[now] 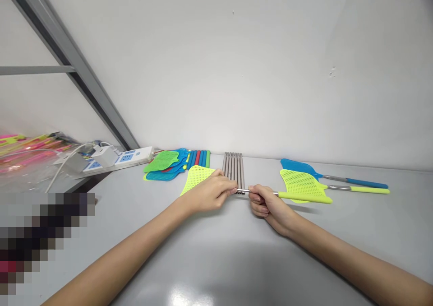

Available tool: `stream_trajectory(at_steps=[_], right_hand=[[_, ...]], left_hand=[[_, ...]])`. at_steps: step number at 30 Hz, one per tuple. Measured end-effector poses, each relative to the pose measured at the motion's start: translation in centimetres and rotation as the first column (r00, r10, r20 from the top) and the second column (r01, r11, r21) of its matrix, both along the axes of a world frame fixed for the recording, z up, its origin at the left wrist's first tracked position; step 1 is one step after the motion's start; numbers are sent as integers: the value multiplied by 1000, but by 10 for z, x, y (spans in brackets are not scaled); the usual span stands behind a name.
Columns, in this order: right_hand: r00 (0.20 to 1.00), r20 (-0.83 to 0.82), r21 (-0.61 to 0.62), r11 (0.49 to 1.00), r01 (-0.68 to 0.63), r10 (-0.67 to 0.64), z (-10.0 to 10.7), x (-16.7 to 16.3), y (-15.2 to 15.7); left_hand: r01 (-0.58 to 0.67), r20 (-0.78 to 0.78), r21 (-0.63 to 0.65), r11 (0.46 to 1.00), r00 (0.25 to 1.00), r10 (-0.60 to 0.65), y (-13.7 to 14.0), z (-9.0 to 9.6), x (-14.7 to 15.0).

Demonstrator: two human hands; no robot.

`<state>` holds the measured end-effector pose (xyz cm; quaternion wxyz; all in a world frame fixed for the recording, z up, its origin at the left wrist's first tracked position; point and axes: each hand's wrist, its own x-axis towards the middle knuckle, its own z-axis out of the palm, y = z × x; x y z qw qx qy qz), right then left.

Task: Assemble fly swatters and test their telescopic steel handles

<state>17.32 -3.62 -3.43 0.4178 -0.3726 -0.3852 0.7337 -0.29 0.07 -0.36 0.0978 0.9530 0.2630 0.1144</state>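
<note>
Between my hands, above the table, is a yellow fly swatter with a metal rod. Its mesh head point(196, 177) sticks out behind my left hand point(214, 191), whose fingers are closed at the head end of the rod. My right hand point(267, 206) is wrapped round the rod farther right, and the yellow handle point(304, 197) points out past it. A short stretch of bare rod point(242, 190) shows between the two hands. Just behind them, several grey metal rods point(233, 166) lie side by side.
On the right lie a blue fly swatter point(299, 168) and another yellow fly swatter point(368, 189). Swatter heads point(164, 161) and coloured handles point(199, 158) are grouped at the left. Beyond them are a power strip point(135, 157) with cables and a grey metal frame point(84, 71).
</note>
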Motion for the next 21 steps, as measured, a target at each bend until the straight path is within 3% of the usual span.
stream_trajectory(at_steps=[13, 21], right_hand=[[999, 14, 20, 999, 34, -35, -2, 4, 6], [999, -24, -34, 998, -49, 48, -5, 11, 8]], left_hand=[[-22, -9, -5, 1000, 1000, 22, 6, 1, -5], [-18, -17, 58, 998, 1000, 19, 4, 0, -5]])
